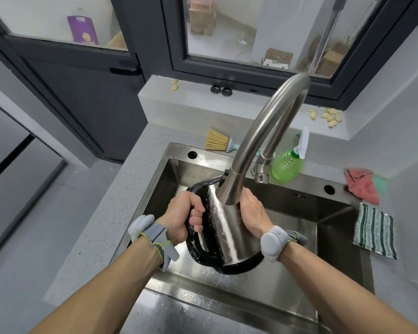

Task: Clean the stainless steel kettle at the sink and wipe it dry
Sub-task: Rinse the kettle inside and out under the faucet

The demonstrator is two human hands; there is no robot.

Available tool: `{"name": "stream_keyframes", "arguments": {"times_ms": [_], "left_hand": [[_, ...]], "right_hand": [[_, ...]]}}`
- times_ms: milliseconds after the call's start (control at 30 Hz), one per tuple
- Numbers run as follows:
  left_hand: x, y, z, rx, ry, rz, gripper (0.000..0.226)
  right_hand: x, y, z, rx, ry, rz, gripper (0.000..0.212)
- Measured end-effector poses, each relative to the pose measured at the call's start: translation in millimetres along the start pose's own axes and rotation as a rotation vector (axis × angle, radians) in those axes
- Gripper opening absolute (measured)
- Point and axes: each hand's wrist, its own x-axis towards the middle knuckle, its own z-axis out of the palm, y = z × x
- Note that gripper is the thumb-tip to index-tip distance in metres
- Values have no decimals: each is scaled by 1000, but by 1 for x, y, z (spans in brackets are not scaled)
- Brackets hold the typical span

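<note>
Steel sink (336, 213) set in a grey counter under a dark-framed window; tap (270, 131) arches over the basin. Kettle (223, 227) held over the basin, tilted, body right under the tap head, its black base toward the camera. Body wet, droplets visible; water splashes under the base.

Left hand (182, 213) closed in a full fist round the black handle, on the kettle's left side. Right hand (252, 213) flat against the body's right side, fingers curled behind; how firmly it presses, cannot tell.

Handling, judged: rigid metal shell, smooth and slippery when wet, moderate weight. Handle is the only secure hold; the wall gives steadying only. Striped cloth (374, 231) and pink cloth (362, 186) lie on the counter to the right, well apart.
</note>
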Motion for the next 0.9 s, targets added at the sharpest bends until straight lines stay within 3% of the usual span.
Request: {"name": "stream_keyframes", "arguments": {"times_ms": [100,167,233,333,400,533,567,667,767,867,900], "left_hand": [[1,0,-5,31,-49,-21,44],[0,0,-3,43,-66,-23,40],[0,0,2,31,-60,-16,35],[2,1,6,14,-46,-5,33],[3,2,6,13,-53,-16,33],[4,3,10,13,-43,-37,33],[4,2,12,10,-40,-39,33],[10,3,21,-66,-29,-47,31],[15,10,40,-167,-53,-34,13],[21,9,57,-267,-37,17,19],[23,7,60,-290,-46,32,20]], "right_hand": [[8,-6,-4,-27,-11,41,53],[12,-9,-2,-78,9,56,49],[10,-7,6,-119,65,22,45],[-2,-6,12,-101,128,-103,62],[1,-2,8,-56,103,-114,62],[16,6,-2,108,110,303,70],[14,6,-1,67,124,313,69],[-2,6,11,-67,145,95,53],[-14,12,13,-214,101,-41,44],[-20,10,7,-177,101,-54,20],[-21,9,5,-103,88,-12,21]]}}
